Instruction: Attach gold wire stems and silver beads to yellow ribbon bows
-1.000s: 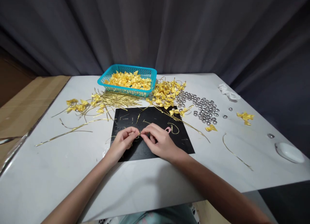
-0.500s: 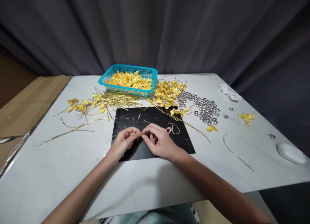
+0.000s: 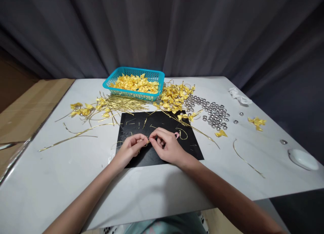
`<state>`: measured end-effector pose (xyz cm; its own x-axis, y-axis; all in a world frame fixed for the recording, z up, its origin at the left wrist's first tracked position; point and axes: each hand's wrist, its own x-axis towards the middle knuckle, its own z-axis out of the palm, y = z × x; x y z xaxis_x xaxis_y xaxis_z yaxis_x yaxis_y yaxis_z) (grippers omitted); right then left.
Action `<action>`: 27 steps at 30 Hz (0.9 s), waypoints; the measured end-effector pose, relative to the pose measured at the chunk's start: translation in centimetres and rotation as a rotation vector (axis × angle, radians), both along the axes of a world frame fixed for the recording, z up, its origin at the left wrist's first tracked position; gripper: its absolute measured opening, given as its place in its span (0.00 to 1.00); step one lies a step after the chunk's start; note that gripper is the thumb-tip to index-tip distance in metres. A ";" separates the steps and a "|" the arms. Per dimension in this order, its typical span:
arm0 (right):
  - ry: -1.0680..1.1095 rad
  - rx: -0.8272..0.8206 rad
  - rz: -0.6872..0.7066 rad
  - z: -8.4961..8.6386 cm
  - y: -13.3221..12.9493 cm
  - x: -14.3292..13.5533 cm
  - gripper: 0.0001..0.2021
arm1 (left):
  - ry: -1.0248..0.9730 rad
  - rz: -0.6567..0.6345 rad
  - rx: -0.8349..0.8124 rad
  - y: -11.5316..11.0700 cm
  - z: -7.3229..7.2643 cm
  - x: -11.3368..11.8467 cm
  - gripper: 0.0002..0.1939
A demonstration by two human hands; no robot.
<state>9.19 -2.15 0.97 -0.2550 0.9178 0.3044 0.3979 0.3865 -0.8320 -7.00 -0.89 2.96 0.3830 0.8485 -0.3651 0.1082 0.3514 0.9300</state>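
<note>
Above the black mat, my left hand pinches a thin gold cord between thumb and forefinger. Facing it, my right hand is closed too, its thumb and forefinger pinching the same cord at a small loop. The fingertips of both hands are nearly touching. Short gold clippings lie on the mat. Just beyond my right hand is a pink-handled tool, mostly hidden by that hand, beside a curled cord.
A blue basket of yellow bows stands at the back. Gold cords lie before it, with corded yellow bows and silver bells rightward. A white dish sits at far right, cardboard at left.
My right hand has shifted very slightly, and the fingertips of both hands are a little farther apart, with more of the cord showing between them.
</note>
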 end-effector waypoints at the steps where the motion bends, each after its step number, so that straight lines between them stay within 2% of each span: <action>1: 0.000 -0.001 0.004 0.0 0.0 0.0 0.05 | -0.005 -0.007 -0.004 0.0 0.0 0.0 0.16; 16: -0.026 0.063 -0.001 -0.1 -0.2 -0.2 0.05 | 0.000 -0.023 0.015 0.0 -0.3 0.0 0.16; 27: -0.035 0.080 -0.036 -0.2 -0.1 -0.2 0.06 | 0.042 -0.002 0.032 0.0 -0.2 0.2 0.20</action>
<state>8.96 -2.20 0.78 -0.2342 0.8996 0.3686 0.4413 0.4362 -0.7842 -6.75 -0.89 2.80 0.3694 0.8594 -0.3534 0.1476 0.3212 0.9354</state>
